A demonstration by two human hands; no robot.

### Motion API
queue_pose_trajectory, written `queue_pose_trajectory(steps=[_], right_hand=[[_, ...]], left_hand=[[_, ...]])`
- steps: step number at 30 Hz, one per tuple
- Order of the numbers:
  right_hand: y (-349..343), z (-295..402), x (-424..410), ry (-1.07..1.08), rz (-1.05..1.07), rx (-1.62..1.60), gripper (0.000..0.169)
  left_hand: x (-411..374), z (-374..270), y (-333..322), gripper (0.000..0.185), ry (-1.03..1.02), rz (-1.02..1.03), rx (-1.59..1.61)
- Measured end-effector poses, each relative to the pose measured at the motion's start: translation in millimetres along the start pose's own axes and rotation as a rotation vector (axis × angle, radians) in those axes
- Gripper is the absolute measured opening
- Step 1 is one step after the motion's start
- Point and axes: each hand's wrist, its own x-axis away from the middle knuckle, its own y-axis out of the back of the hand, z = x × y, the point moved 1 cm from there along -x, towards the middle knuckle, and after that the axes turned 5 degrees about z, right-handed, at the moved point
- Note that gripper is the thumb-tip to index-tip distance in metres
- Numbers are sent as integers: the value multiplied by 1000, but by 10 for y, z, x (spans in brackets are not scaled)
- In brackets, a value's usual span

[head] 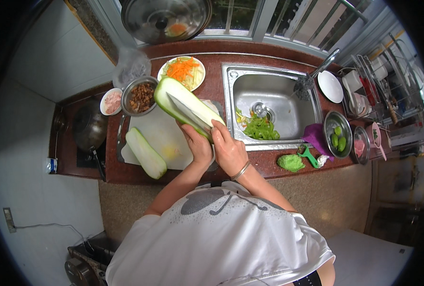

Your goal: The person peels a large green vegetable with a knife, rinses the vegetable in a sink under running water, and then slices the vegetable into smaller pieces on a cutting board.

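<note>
My left hand (198,144) supports a large halved pale-green gourd (174,89) from below, its white cut face turned up. A knife with a long grey blade (187,111) lies along that face, its tip toward the far end. My right hand (230,148) grips the near end of the knife, so the handle is hidden, and its fingers touch the gourd's edge. Under both hands is a pale cutting board (154,119) with a yellowish wet patch. The other gourd half (145,153) rests at the board's left side, overhanging its front edge.
Behind the board stand a plate (203,77) of shredded carrot, a metal bowl (123,103) of brown diced food and a small white bowl (102,108). Green scraps (262,129) lie in the sink (283,102). A green peeler (309,157) sits right; a wok (89,125) far left.
</note>
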Motion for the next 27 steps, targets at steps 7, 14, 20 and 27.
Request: queue_pose_trajectory(steps=[7,14,20,27], right_hand=[[261,-162,-5,-235,84,-705,21],[392,-497,83,-257,-103,-582,10],[366,-493,163,-184,-145,-451,13],[341,-500,221,-258,-20,-447,15]], left_hand=[[-58,-260,-84,68,313,151,392],[-150,-149,55,56,338,346,501],[-187,-108,56,52,342,520,455],[-101,-313,-70,52,293,517,413]])
